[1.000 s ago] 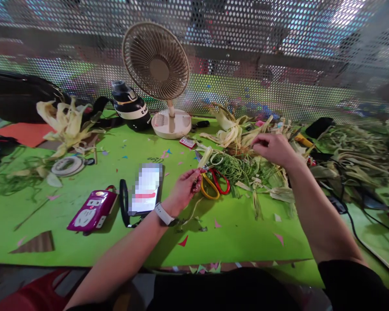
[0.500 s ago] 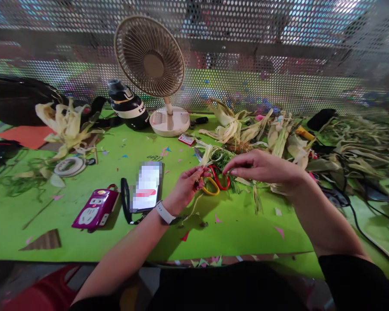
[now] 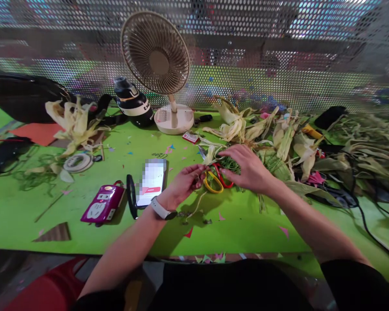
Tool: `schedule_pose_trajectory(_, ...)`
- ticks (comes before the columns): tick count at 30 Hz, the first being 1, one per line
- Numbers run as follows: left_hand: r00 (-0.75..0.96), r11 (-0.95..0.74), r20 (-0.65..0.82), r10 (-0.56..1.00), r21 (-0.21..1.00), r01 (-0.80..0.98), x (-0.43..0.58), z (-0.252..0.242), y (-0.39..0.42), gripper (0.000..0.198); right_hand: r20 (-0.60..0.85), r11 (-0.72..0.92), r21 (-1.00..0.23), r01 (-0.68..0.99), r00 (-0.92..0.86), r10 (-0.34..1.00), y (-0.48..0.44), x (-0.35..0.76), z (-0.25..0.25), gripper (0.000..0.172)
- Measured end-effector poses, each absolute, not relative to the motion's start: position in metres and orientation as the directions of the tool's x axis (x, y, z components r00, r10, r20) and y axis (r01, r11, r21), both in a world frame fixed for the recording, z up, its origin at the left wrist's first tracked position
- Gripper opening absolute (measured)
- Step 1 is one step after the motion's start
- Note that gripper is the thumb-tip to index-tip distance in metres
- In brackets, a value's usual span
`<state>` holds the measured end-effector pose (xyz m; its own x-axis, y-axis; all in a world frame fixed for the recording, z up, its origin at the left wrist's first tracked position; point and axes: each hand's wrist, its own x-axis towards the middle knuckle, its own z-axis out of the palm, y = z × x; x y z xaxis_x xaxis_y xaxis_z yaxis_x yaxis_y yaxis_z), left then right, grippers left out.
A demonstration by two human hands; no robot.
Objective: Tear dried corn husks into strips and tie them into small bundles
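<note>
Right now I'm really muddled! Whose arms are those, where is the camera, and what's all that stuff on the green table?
No robot here: those are a person's own two arms. The camera is worn on that person's head, looking forward and down, so you see what they face.

The left hand, below a wrist with a watch, seems to pinch a small pale husk piece. The right hand is close by, fingers and thumb apart; I can't tell if it touches anything thin.

On the green table lie scissors with red and yellow handles, a phone, a purple box and heaps of dry husks. A fan and a bottle stand behind.
</note>
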<state>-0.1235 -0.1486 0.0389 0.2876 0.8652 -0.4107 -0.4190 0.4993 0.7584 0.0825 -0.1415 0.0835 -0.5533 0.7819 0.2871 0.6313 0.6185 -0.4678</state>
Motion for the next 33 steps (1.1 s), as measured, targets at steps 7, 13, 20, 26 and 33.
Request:
schedule_pose_trajectory(7,0.235,0.388,-0.32,0.918,0.845,-0.368,-0.131,0.058,-0.139,0.012,-0.118,0.437,-0.106,0.893,-0.447,0.887,-0.177,0.059,0.046,0.024)
schedule_pose_trajectory(13,0.235,0.349,-0.28,0.931,0.873,-0.341,-0.138,0.064,-0.13,0.008,-0.28,0.377,-0.075,0.923,-0.382,0.881,-0.149,0.042,0.049,0.048)
schedule_pose_trajectory(20,0.227,0.344,-0.278,0.933,0.875,-0.341,-0.138,0.07,-0.111,0.004,-0.271,0.327,-0.174,0.929,-0.365,0.891,-0.13,0.038,0.054,0.06)
schedule_pose_trajectory(26,0.219,0.353,-0.29,0.931,0.869,-0.347,-0.136,0.073,-0.1,0.004,-0.547,-0.041,-0.6,0.799,-0.372,0.75,-0.121,0.062,0.052,0.015)
schedule_pose_trajectory(33,0.199,0.342,-0.286,0.937,0.867,-0.362,-0.14,0.072,-0.095,0.009,-0.683,-0.48,-0.73,0.486,-0.485,0.546,-0.161,0.096,0.045,0.025)
